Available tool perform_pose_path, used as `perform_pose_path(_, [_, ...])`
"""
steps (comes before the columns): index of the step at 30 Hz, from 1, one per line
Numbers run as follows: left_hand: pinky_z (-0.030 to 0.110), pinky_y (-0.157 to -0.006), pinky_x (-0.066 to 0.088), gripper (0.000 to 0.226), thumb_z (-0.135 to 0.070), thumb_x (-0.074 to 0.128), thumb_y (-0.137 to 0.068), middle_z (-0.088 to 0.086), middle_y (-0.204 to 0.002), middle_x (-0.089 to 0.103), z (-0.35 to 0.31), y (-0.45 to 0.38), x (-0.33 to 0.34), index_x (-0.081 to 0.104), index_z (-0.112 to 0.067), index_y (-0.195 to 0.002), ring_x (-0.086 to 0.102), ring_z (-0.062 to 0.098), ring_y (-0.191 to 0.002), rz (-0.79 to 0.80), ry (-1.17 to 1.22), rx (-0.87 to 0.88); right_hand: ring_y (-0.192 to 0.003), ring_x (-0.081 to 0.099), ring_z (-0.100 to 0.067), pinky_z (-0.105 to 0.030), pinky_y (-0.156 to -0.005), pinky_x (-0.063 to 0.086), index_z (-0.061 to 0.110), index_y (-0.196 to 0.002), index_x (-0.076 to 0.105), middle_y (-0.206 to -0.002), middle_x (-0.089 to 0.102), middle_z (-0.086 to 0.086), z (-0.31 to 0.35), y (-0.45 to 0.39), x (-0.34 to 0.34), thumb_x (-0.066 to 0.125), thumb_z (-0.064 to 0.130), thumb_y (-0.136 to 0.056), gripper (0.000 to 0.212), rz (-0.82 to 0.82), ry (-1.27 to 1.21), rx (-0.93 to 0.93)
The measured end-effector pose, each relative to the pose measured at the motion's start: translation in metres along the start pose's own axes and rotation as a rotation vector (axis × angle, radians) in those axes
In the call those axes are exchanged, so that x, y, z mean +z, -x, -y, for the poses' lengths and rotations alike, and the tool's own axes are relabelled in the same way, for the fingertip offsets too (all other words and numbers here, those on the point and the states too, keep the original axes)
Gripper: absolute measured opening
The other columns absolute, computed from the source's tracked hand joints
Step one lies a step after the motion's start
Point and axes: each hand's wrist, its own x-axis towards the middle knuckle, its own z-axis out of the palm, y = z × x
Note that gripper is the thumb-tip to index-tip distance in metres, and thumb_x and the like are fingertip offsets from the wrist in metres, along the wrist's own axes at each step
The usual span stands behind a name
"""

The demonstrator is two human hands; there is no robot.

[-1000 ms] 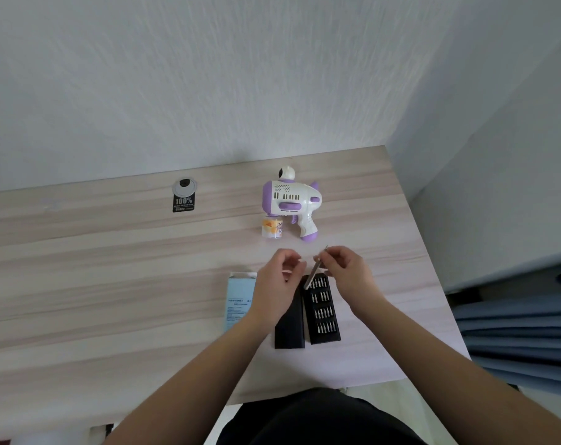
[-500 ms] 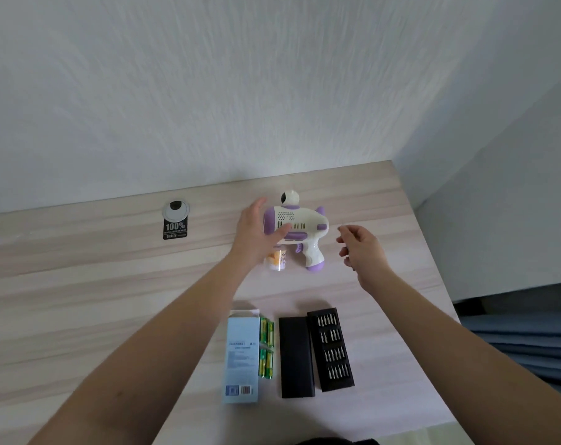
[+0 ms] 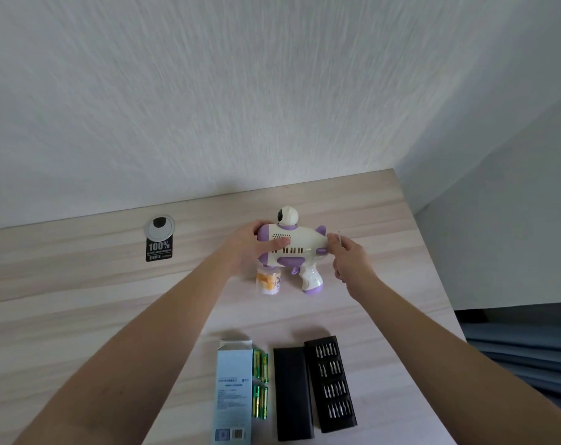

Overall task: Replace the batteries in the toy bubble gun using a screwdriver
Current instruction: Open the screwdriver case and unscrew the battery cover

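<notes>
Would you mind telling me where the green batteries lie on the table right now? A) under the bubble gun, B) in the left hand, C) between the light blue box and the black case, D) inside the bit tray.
C: the green batteries lie on the table between the light blue box and the black case.

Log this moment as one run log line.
left hand grips bubble gun | right hand holds screwdriver at gun's rear | batteries untouched

Single head-worn view, forward and down over the table (image 3: 80, 316), toward the wall (image 3: 208, 91).
</notes>
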Motion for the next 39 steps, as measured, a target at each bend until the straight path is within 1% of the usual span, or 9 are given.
perform_pose_path(3, [0.032,-0.078,0.059,0.051,-0.034,0.087,-0.067,-0.01,-0.103,0.07,-0.006,0.009,0.0,0.061,-0.037,-0.111,0.067,0.011,-0.095,-0.003,-0.022,0.098,-0.044,0.026,-0.012,-0.02,-0.04,0.026,0.03,-0.096,0.068,-0.062,0.063,0.012,0.001,0.007,-0.004,0.045,0.04,-0.099,0.025,0.05,-0.103,-0.023])
perform_pose_path(8, [0.025,-0.079,0.056,0.065,-0.019,0.09,-0.064,-0.014,-0.111,0.065,-0.011,0.023,0.002,0.057,-0.036,-0.117,0.063,0.005,-0.1,0.054,-0.053,0.243,-0.045,0.025,-0.012,-0.019,-0.041,0.025,0.029,-0.107,0.068,-0.071,0.065,-0.001,-0.005,0.023,-0.015,0.048,0.037,-0.099,0.022,0.112,-0.16,-0.076])
perform_pose_path(12, [0.027,-0.085,0.054,0.076,-0.031,0.092,-0.056,-0.022,-0.115,0.061,-0.011,0.029,0.002,0.052,-0.044,-0.119,0.062,0.003,-0.106,0.106,-0.168,0.29,-0.046,0.024,-0.01,-0.019,-0.041,0.025,0.03,-0.11,0.064,-0.054,0.056,0.012,-0.015,0.038,-0.021,0.054,0.028,-0.097,0.017,0.117,-0.16,-0.115])
perform_pose_path(14, [0.03,-0.091,0.053,0.075,-0.038,0.091,-0.053,-0.025,-0.115,0.06,-0.01,0.034,0.002,0.051,-0.05,-0.115,0.06,0.004,-0.108,0.116,-0.242,0.316,-0.047,0.03,-0.009,-0.02,-0.043,0.029,0.034,-0.117,0.061,-0.062,0.06,0.015,-0.022,0.045,-0.024,0.058,0.03,-0.094,0.023,0.1,-0.146,-0.111])
perform_pose_path(20, [0.007,-0.103,0.025,0.086,-0.042,0.09,-0.057,-0.004,-0.136,0.048,-0.008,0.04,-0.002,0.055,-0.018,-0.132,0.043,0.006,-0.124,0.043,-0.576,0.552,-0.052,0.048,0.005,-0.017,-0.056,0.038,0.037,-0.121,0.059,-0.102,0.07,0.007,-0.037,0.064,-0.021,0.063,0.038,-0.09,0.032,0.058,-0.023,-0.137])
perform_pose_path(24, [0.032,-0.109,0.032,0.077,-0.049,0.076,-0.066,0.003,-0.136,0.05,0.002,0.06,0.003,0.055,-0.014,-0.132,0.043,0.02,-0.127,-0.15,-0.667,0.651,-0.057,0.053,0.004,-0.018,-0.054,0.04,0.034,-0.12,0.056,-0.102,0.068,0.005,-0.047,0.08,-0.01,0.063,0.038,-0.089,0.032,0.043,0.036,-0.155])
perform_pose_path(26, [0.039,-0.108,0.036,0.07,-0.036,0.08,-0.07,0.003,-0.137,0.049,0.01,0.071,0.009,0.054,-0.014,-0.132,0.044,0.022,-0.126,-0.193,-0.677,0.689,-0.075,0.06,0.0,-0.022,-0.062,0.044,0.034,-0.12,0.055,-0.105,0.068,0.006,-0.052,0.09,-0.003,0.065,0.038,-0.088,0.034,0.046,0.012,-0.165])
perform_pose_path(30, [0.029,-0.114,0.027,0.071,-0.03,0.078,-0.077,0.001,-0.148,0.039,0.027,0.089,0.021,0.047,-0.013,-0.138,0.036,0.016,-0.136,-0.23,-0.608,0.63,-0.097,0.061,-0.004,-0.02,-0.073,0.046,0.034,-0.12,0.051,-0.106,0.065,0.012,-0.055,0.106,0.011,0.065,0.04,-0.087,0.036,0.036,-0.011,-0.202])
perform_pose_path(39, [0.022,-0.11,0.03,0.086,-0.039,0.078,-0.077,-0.015,-0.145,0.034,0.025,0.113,0.038,0.03,-0.015,-0.144,0.032,0.003,-0.135,-0.204,-0.371,0.619,-0.091,0.059,-0.001,-0.016,-0.06,0.043,0.029,-0.128,0.047,-0.109,0.061,0.011,-0.048,0.131,0.018,0.061,0.046,-0.089,0.045,0.08,0.077,-0.164])
